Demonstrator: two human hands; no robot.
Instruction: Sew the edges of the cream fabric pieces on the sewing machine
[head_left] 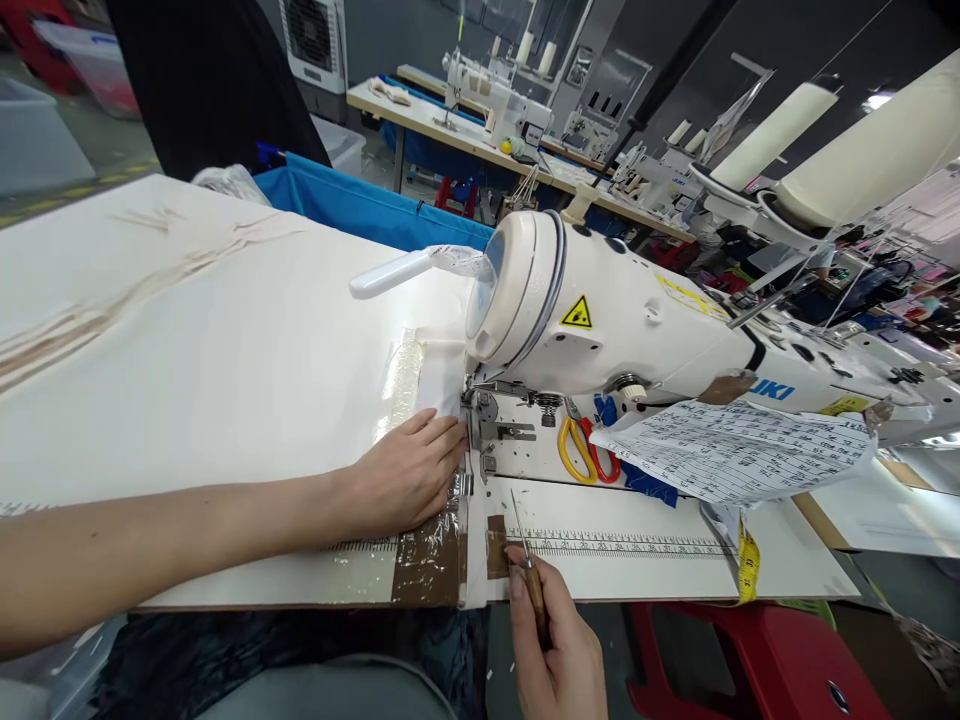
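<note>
My left hand (409,475) lies flat, fingers stretched out, on a white fabric piece (442,375) just left of the presser foot (474,405) of a sewing machine (600,290). A narrow white strip (475,550) runs from the foot to the table's front edge. Low in the view, my right hand (559,640) is closed around the wooden handle of an awl (535,590). Its thin metal point aims up and away, beside the strip. Part of the fabric under my left hand is hidden.
Scissors with yellow and red handles (585,450) lie under the machine arm. A written paper sheet (739,450) hangs from it. A tape measure (748,565) droops over the front edge. Pale strips (97,320) lie at left. A red stool (757,655) stands below right.
</note>
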